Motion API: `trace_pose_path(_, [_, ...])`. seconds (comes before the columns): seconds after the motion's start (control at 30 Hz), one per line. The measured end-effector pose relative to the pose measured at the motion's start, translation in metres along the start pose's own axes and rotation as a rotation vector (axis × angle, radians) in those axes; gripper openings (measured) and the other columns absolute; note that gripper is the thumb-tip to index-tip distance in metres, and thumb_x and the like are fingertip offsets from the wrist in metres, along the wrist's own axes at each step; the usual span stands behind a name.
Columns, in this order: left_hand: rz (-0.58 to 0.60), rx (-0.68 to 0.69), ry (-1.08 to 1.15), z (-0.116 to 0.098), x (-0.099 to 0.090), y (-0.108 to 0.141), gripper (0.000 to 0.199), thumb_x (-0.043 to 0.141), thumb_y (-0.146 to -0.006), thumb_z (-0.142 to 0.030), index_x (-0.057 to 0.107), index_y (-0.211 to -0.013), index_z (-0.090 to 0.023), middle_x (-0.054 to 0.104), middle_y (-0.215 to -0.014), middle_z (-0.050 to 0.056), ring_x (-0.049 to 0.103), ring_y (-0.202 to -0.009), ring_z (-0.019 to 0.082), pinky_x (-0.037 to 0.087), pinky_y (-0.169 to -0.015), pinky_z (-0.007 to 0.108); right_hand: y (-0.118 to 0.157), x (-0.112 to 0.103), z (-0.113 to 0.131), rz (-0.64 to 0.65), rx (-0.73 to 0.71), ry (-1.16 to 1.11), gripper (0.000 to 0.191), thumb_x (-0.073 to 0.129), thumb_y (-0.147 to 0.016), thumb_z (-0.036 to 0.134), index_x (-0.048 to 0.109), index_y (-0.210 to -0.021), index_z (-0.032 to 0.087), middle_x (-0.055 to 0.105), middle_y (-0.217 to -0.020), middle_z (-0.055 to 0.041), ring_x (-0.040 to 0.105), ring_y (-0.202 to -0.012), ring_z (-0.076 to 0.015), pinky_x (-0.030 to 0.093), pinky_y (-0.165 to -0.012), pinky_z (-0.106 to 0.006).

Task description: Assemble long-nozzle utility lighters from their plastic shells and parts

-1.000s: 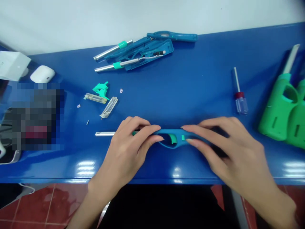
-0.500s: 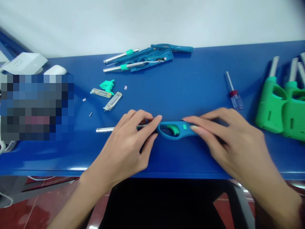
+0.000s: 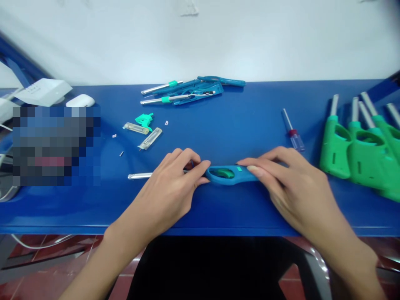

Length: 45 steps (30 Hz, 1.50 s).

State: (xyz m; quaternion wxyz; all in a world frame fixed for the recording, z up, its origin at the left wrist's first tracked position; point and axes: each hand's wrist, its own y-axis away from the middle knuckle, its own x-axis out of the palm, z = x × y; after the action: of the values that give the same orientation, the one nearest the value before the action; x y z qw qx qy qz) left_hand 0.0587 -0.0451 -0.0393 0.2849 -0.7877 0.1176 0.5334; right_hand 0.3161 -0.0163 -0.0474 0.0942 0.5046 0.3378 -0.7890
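Both hands grip one blue gas lighter (image 3: pixel 233 178) with a green trigger, low over the front of the blue table. My left hand (image 3: pixel 173 183) pinches its neck end between thumb and fingers. The metal tube (image 3: pixel 139 176) sticks out to the left from under that hand. At the handle's right end, my right hand (image 3: pixel 289 183) holds the body between thumb and forefinger, covering the tip. Left of centre lie a green plastic trigger piece (image 3: pixel 145 121) and two clear fuel tanks (image 3: pixel 150 138). A small screw (image 3: pixel 121 153) lies closer to my left hand.
Opened blue lighter halves with metal tubes (image 3: pixel 187 98) lie at the back. A screwdriver (image 3: pixel 293 134) rests beyond my right hand. Several green lighters (image 3: pixel 336 150) stand close together at right. A white case (image 3: pixel 80 101) and a blurred-out object (image 3: pixel 56 146) are on the left.
The camera view has shifted, bringing more wall and more green lighters into sight. Both hands keep their grip on the blue lighter, and its green trigger sits differently in the opening.
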Motion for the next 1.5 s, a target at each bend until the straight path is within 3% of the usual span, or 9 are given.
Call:
trace_pose_path(0.37, [-0.057, 0.017, 0.027, 0.003, 0.006, 0.001, 0.031, 0.05, -0.102, -0.003, 0.062, -0.13, -0.008, 0.059, -0.108, 0.011, 0.054, -0.094, 0.02, 0.049, -0.077, 0.037, 0.001, -0.001, 0.0, 0.027, -0.04, 0.017, 0.032, 0.057, -0.103, 0.039, 0.066, -0.129, 0.023, 0.062, -0.111, -0.0051, 0.06, -0.099, -0.0208, 0.047, -0.088, -0.034])
trace_pose_path(0.7, [-0.034, 0.007, 0.053, 0.005, 0.006, 0.004, 0.036, 0.052, -0.1, 0.0, 0.06, -0.135, -0.007, 0.057, -0.112, 0.011, 0.052, -0.098, 0.02, 0.047, -0.079, 0.036, 0.005, -0.001, -0.003, 0.087, -0.059, 0.057, 0.032, 0.053, -0.106, 0.034, 0.061, -0.135, 0.026, 0.059, -0.115, -0.0044, 0.057, -0.1, -0.0197, 0.043, -0.09, -0.032])
trace_pose_path(0.9, [0.024, -0.015, 0.061, 0.001, 0.001, 0.004, 0.045, 0.053, -0.1, -0.004, 0.053, -0.145, -0.007, 0.054, -0.115, 0.013, 0.051, -0.099, 0.023, 0.046, -0.083, 0.042, 0.005, -0.001, -0.002, 0.112, -0.058, 0.062, 0.031, 0.048, -0.108, 0.035, 0.06, -0.135, 0.026, 0.055, -0.114, -0.0043, 0.055, -0.1, -0.0179, 0.04, -0.091, -0.03])
trace_pose_path(1.17, [0.019, -0.019, 0.081, 0.0, 0.002, 0.005, 0.04, 0.052, -0.1, -0.004, 0.057, -0.14, -0.008, 0.056, -0.113, 0.013, 0.054, -0.098, 0.024, 0.049, -0.08, 0.042, 0.005, 0.0, -0.003, 0.117, -0.065, 0.05, 0.032, 0.043, -0.109, 0.035, 0.06, -0.135, 0.025, 0.054, -0.114, -0.0046, 0.054, -0.099, -0.0171, 0.04, -0.09, -0.029])
trace_pose_path(1.5, [0.061, -0.028, 0.043, -0.002, 0.0, 0.006, 0.046, 0.051, -0.101, -0.005, 0.05, -0.147, -0.008, 0.055, -0.113, 0.014, 0.053, -0.099, 0.025, 0.053, -0.081, 0.047, 0.012, 0.0, -0.004, 0.133, -0.036, 0.051, 0.041, 0.048, -0.108, 0.034, 0.053, -0.148, 0.029, 0.055, -0.124, -0.005, 0.056, -0.108, -0.0187, 0.043, -0.092, -0.031])
